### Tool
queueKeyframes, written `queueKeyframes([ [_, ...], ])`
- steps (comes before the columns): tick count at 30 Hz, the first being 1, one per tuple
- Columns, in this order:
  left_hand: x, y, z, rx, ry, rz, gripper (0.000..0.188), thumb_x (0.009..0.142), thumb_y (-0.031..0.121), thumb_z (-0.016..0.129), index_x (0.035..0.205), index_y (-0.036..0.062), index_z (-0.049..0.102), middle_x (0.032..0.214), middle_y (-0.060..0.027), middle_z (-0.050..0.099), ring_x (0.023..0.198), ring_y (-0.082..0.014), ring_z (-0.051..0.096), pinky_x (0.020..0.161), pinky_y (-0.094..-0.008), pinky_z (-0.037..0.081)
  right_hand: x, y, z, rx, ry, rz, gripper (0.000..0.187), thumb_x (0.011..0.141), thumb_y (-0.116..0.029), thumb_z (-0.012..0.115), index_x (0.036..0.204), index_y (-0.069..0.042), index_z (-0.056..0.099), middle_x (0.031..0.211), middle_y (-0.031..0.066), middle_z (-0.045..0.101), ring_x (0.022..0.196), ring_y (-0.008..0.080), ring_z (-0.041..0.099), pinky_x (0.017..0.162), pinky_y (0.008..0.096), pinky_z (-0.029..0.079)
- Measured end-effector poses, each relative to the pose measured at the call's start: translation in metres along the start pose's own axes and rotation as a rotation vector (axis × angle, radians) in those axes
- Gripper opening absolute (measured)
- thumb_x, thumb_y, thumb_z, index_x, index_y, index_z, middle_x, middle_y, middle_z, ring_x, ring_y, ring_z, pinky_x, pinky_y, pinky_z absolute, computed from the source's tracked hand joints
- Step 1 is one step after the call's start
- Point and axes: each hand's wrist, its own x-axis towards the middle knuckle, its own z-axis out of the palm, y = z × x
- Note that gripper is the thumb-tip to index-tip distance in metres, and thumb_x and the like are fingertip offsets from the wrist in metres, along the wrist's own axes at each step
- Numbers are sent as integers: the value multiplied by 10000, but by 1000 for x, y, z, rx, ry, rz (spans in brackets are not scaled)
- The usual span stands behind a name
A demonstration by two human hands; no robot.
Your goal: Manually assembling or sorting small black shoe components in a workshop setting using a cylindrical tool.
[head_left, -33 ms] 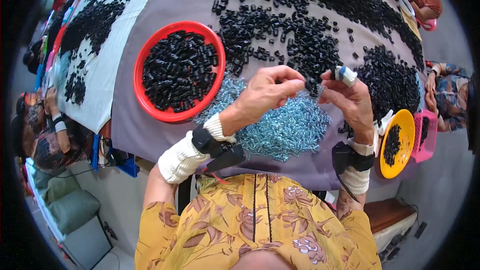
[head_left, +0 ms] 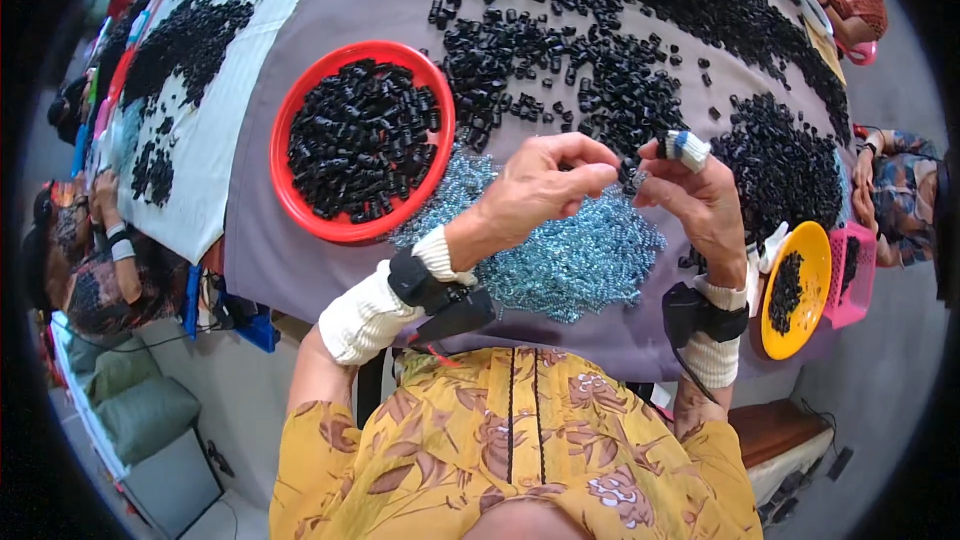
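My left hand [head_left: 552, 183] is closed in a pinch, its fingertips close to those of my right hand; what they hold, if anything, is too small to make out. Thumb and fingers of my right hand [head_left: 702, 198] pinch a small silvery spring [head_left: 638, 180], and a white knitted cover [head_left: 687, 150] sits on one finger. Beneath both hands lies a heap of blue-silver small springs [head_left: 570, 265]. Just beyond them spread many short black plastic pieces [head_left: 630, 105]. Left of my left hand, a red round tray [head_left: 285, 195] holds more black pieces.
On the right stand a yellow plate [head_left: 815, 285] with small black bits and a pink basket [head_left: 861, 285]. Black pieces cover much of the grey tablecloth [head_left: 340, 0]. Other people sit at the right side and at a white-covered table [head_left: 235, 90] on the left.
My left hand has shifted slightly right, bringing its fingertips closer to the right hand's. The right hand has barely moved.
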Motion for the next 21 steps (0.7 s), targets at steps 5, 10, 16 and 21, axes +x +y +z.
queueKeyframes([
  [5,1,-4,-6,64,0,60,201,863,193,655,1004,50,638,747,45,573,562,-5,465,475,-143,358,16,-8,19,13,-100,13,271,827,-22,647,1079,45,572,829,54,625,708,110,623,634,231,519],
  [10,0,-2,-14,33,76,152,166,847,158,668,963,45,634,746,43,567,556,-6,460,475,-145,354,30,-8,24,37,-131,-12,268,828,-29,654,1074,40,574,827,48,633,704,108,620,625,229,513],
  [16,-3,2,-17,-91,170,194,122,847,118,657,941,47,626,726,43,549,552,-4,447,461,-151,343,37,-4,30,-102,-97,-67,168,882,-128,605,953,24,612,733,42,630,664,114,613,602,240,494],
  [21,-5,2,-20,-73,196,250,115,841,105,660,935,47,629,725,39,553,549,-9,448,460,-154,339,45,-2,33,-292,-157,-203,171,882,-146,603,806,7,597,657,52,624,626,111,607,566,254,474],
])
